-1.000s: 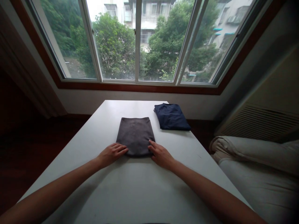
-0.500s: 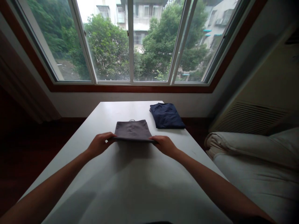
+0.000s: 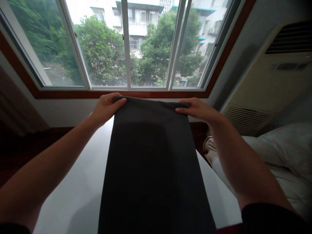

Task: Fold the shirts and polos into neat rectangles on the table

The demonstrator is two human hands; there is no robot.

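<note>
A dark grey garment (image 3: 153, 162) hangs as a long, smooth panel from both hands, raised above the white table (image 3: 85, 175). My left hand (image 3: 107, 109) pinches its upper left corner, thumb in front and fingers behind. At the upper right corner, my right hand (image 3: 196, 109) grips the edge in the same way. The top edge is stretched between the two hands and sags slightly. The lower end runs out of the bottom of the view. Whatever lies behind the cloth on the table is hidden.
A wide window (image 3: 126, 87) with a brown wooden frame (image 3: 146, 95) is beyond the table. To the right are a pale couch (image 3: 273, 149) with a bunched cover and a floor-standing air conditioner (image 3: 263, 87). A curtain (image 3: 19, 107) hangs at the left.
The grey garment was a small folded piece held low over the table; now it is raised and hangs long. Both hands rose and moved apart. The folded navy garment is no longer visible.
</note>
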